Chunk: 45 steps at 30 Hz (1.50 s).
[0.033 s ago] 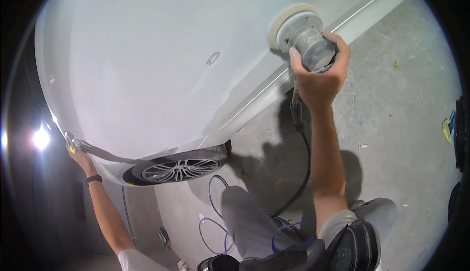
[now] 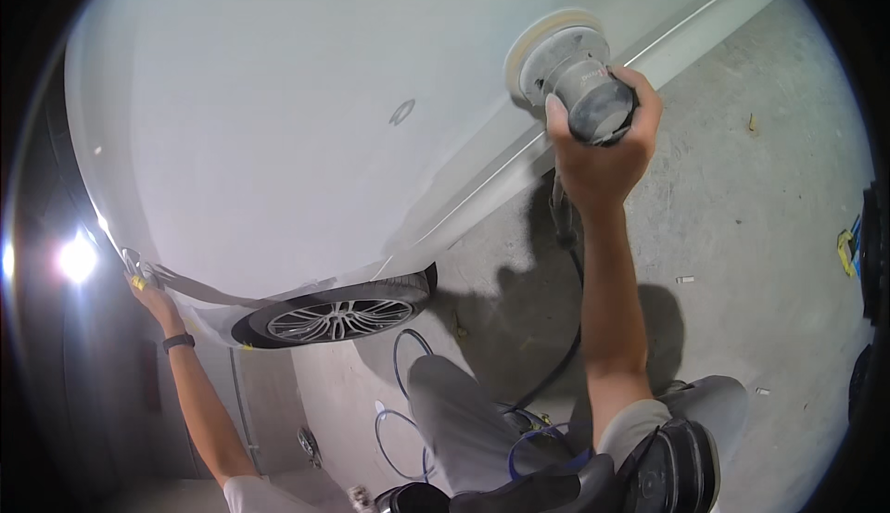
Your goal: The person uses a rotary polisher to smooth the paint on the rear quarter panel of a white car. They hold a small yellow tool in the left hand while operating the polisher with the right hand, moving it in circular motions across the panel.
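My right hand [image 2: 607, 165] is closed around the body of a grey, dusty round sander [image 2: 584, 87]. The sander's pale disc pad [image 2: 513, 61] lies against the lower side of a whitish car body panel [image 2: 278, 133], just above the sill. From the sander, a dark hose [image 2: 561, 365] runs down behind my forearm. Far to the left, my left hand [image 2: 158, 298] touches the car's edge beside a small lamp-like part and a bit of yellow tape [image 2: 138, 282]. Its fingers are too small and partly hidden to read.
Below the panel is a wheel with a multi-spoke rim [image 2: 338, 320]. Blue hose loops [image 2: 394, 439] lie on the grey concrete floor [image 2: 742, 226] by my knees. Small scraps dot the floor at right, near yellow-and-blue material [image 2: 847, 242]. A bright lamp [image 2: 77, 258] shines at far left.
The sander has turned slightly in my right hand's grip, with its pad still at nearly the same spot on the panel. My left hand stays in place.
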Tool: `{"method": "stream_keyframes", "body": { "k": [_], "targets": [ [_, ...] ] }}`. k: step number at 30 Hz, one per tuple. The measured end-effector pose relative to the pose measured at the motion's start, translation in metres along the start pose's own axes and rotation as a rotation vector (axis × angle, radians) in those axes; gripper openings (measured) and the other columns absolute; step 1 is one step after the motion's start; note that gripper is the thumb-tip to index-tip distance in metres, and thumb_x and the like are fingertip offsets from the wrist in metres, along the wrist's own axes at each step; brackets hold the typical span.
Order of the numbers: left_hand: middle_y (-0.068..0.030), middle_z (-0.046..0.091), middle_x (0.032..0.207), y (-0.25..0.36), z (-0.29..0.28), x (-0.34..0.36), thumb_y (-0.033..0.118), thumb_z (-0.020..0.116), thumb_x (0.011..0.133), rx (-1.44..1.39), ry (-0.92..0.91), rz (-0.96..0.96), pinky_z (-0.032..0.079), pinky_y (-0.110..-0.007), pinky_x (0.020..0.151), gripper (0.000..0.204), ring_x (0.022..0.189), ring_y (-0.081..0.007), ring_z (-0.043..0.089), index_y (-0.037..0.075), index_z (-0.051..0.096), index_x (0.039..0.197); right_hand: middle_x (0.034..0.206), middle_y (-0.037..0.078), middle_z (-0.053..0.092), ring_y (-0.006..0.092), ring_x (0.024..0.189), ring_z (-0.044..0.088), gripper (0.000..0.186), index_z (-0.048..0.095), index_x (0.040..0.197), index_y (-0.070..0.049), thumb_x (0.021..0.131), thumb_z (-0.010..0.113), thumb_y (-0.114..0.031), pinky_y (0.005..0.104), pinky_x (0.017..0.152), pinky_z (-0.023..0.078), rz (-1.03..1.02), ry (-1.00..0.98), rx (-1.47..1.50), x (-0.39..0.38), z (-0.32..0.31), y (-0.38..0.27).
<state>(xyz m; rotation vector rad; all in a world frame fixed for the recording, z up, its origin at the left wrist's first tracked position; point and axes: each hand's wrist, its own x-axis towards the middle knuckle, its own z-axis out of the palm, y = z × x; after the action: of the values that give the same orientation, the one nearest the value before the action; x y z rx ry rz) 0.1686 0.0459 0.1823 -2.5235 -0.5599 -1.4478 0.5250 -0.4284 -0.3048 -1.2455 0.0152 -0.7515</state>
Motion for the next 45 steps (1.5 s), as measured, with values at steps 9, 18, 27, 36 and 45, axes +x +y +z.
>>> {"method": "stream_keyframes", "body": {
  "k": [9,18,27,36,45],
  "targets": [
    [-0.0210,0.063,0.125,0.234,0.066,-0.271,0.022,0.055,0.113,-0.347,-0.205,0.500,0.055,-0.042,0.094,0.036,0.107,-0.0277,0.067,-0.002,0.058,0.140,0.130,0.015,0.063,0.0289,0.119,0.065,0.062,0.064,0.131,0.000,0.079,0.096,-0.013,0.0409,0.102,0.055,-0.192,0.011,0.098,-0.023,-0.012,-0.009],
    [-0.0166,0.075,0.125,0.334,0.250,-0.410,0.026,0.068,0.109,-1.052,-0.809,-0.220,0.056,-0.034,0.092,0.042,0.107,-0.0167,0.072,-0.004,0.067,0.138,0.122,0.005,0.069,0.0267,0.082,0.074,0.053,0.075,0.117,-0.021,0.068,0.092,-0.010,0.0378,0.062,0.061,-0.413,-0.233,-0.187,-0.052,0.020,-0.041],
    [-0.0036,0.065,0.131,0.349,0.314,-0.379,0.059,0.050,0.115,-1.553,-0.823,-0.644,0.051,-0.034,0.098,0.061,0.118,-0.0143,0.062,0.006,0.056,0.144,0.116,0.010,0.071,0.0254,0.078,0.073,0.044,0.077,0.113,-0.011,0.072,0.091,-0.009,0.0356,0.064,0.061,-0.240,-0.275,-0.108,-0.064,0.033,-0.073],
    [0.0002,0.065,0.110,0.368,0.306,-0.364,0.045,0.048,0.118,-1.436,-0.791,-0.483,0.048,-0.027,0.084,0.048,0.100,-0.0088,0.056,0.000,0.064,0.121,0.117,0.010,0.071,0.0262,0.067,0.072,0.052,0.078,0.113,-0.019,0.062,0.088,-0.013,0.0356,0.055,0.058,-0.324,-0.152,-0.104,-0.054,0.043,-0.057],
    [-0.0092,0.060,0.144,0.379,0.296,-0.357,0.040,0.037,0.122,-1.452,-0.825,-0.394,0.046,-0.035,0.114,0.052,0.133,-0.0179,0.057,0.001,0.049,0.154,0.116,0.005,0.071,0.0237,0.068,0.072,0.049,0.079,0.110,-0.024,0.062,0.088,-0.016,0.0336,0.056,0.057,-0.294,-0.196,-0.203,-0.051,0.039,-0.061]
  ]
}}
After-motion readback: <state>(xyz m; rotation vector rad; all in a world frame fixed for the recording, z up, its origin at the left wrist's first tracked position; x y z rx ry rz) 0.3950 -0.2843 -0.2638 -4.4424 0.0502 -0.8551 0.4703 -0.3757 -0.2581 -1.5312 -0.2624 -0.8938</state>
